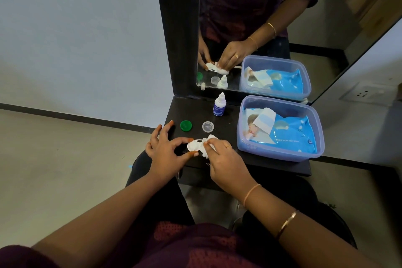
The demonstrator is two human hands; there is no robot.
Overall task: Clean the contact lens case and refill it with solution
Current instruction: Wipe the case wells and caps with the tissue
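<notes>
A person seated at a dark shelf [250, 163] below a mirror [261, 6] wipes out a white contact lens case [194, 146], which is held just above the shelf's front edge, between the two hands.

The light pinch at the left could let the case twist or drop to the floor if the wipe is pushed too hard. The loose green cap [186, 125] and clear cap [208, 126], lying apart near the back, could be knocked off by a stray wrist. Lint or moisture left in the wells would likely foul the fresh solution from the small bottle [219, 105] standing by the mirror.

The left hand [165, 150] pinches the case's left end between thumb and forefinger, the other fingers [162, 131] spread and lifted clear. The right hand [226, 165] has its fingers curled round a crumpled white wipe [212, 137], pressing it onto the case's right side; whether it reaches into the well cannot be told. At far right, a plastic tub [280, 154] holds a blue pack of wet wipes [289, 135].
</notes>
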